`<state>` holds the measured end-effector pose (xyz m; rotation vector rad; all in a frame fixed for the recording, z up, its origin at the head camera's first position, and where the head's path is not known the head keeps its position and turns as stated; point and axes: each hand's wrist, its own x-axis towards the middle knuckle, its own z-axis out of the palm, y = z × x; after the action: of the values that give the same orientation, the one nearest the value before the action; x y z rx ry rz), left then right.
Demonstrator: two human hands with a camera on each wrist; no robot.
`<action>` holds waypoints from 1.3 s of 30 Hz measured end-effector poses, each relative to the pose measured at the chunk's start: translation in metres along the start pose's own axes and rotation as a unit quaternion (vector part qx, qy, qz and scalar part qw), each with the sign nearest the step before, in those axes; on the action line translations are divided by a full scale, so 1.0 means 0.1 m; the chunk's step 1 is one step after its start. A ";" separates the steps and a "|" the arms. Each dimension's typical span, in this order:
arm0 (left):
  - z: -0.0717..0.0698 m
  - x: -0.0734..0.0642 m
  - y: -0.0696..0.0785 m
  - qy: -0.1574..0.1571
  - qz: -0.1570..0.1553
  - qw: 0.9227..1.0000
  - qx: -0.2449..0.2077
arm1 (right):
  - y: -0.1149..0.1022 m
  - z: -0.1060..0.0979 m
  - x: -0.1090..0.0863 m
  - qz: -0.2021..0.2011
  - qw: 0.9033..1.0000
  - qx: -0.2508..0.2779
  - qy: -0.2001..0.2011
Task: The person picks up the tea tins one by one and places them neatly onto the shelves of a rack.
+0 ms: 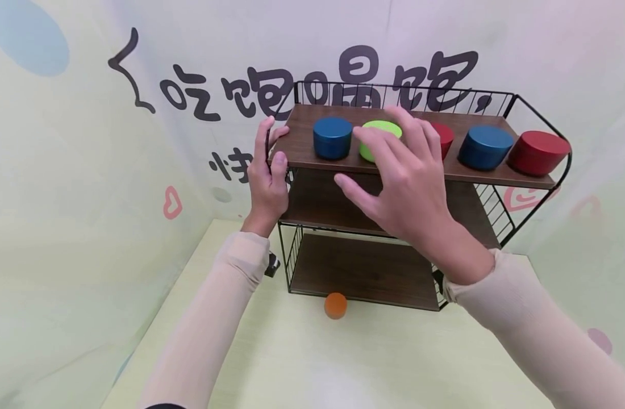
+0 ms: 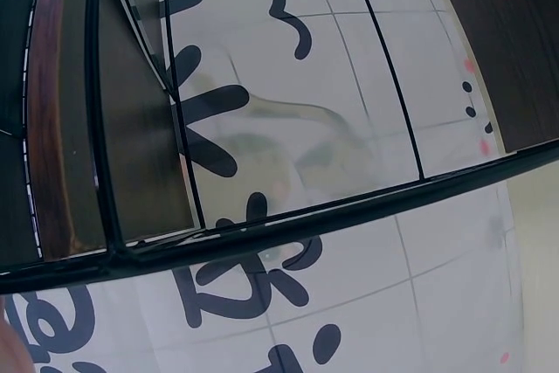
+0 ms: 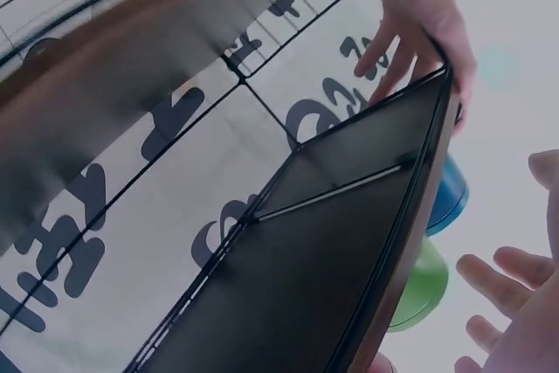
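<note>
A three-tier shelf rack [image 1: 363,196] with brown boards and a black wire frame stands before me. My left hand [image 1: 269,182] grips the left end of its top tier, thumb at the front. My right hand [image 1: 412,170] hovers before the top board, fingers spread and slightly bent, holding nothing. Behind its fingers is a green round tin [image 1: 379,126], partly hidden; the right wrist view shows a gap between fingertips and the green tin [image 3: 424,286]. A blue tin [image 1: 332,138] stands to the left. Rightward are a partly covered red tin [image 1: 444,136], another blue tin [image 1: 485,147] and another red tin [image 1: 539,153].
An orange round object [image 1: 335,305] is on the pale table [image 1: 312,358] just in front of the rack's bottom board [image 1: 363,270]. Black wire rails [image 1: 542,119] edge the top tier's sides and back. A printed white wall cloth [image 1: 190,45] hangs close behind.
</note>
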<state>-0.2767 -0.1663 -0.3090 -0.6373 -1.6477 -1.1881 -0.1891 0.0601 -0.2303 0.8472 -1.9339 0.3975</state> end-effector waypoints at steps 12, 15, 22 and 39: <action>-0.03 0.05 0.33 0.002 -0.008 1.000 -0.016 | -0.20 0.06 -0.45 -0.020 0.997 0.057 0.047; -0.01 0.03 0.25 0.002 -0.003 1.000 -0.016 | -0.25 0.12 -0.60 -0.026 0.997 0.070 0.032; 0.01 0.00 -0.02 0.006 0.005 1.000 -0.015 | -0.37 0.31 -0.97 -0.016 0.995 0.094 0.011; -0.03 0.07 0.36 -0.002 0.023 0.999 -0.042 | -0.57 0.88 -1.90 0.038 0.992 0.101 -0.057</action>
<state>-0.2482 -0.1562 -0.2878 -0.7265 -1.5863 -1.2284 -0.1472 0.0433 -0.4427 0.9454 -2.0610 0.6114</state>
